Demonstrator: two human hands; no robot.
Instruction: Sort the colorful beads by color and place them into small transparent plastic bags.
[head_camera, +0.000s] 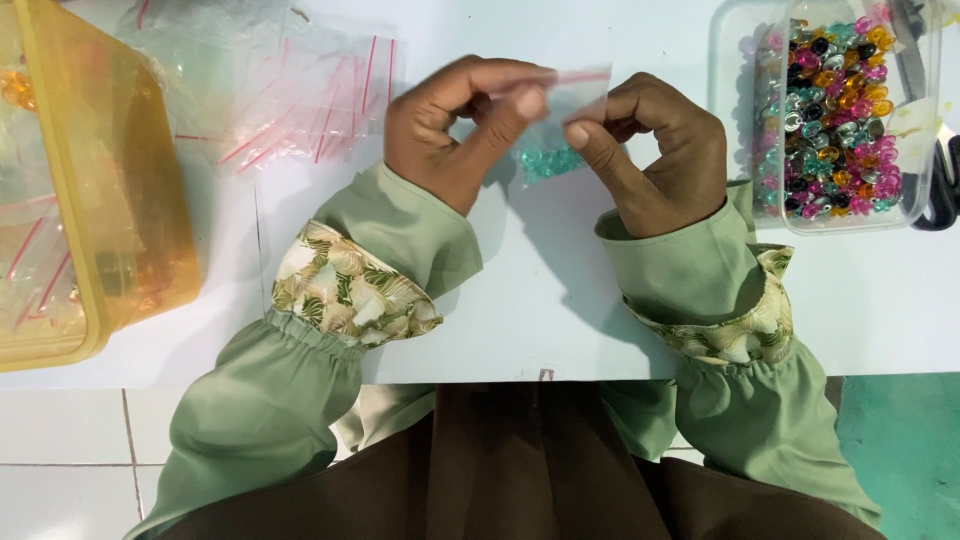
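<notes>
From the head camera, a small clear zip bag (563, 115) is pinched along its red-striped top edge between both hands: the left hand (455, 125) grips its left end, the right hand (655, 150) its right end, fingers closed on the thin film. The bag's long axis runs left to right, and teal beads (547, 160) sag below the fingers. Right of the bag stands a clear tub of glossy mixed beads (830, 115); left of it lie spare bags (300, 95) and an amber plastic box (90, 190).

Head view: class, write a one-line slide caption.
Both hands, left hand and right hand, pinch a small zip bag of teal beads above a white table.
</notes>
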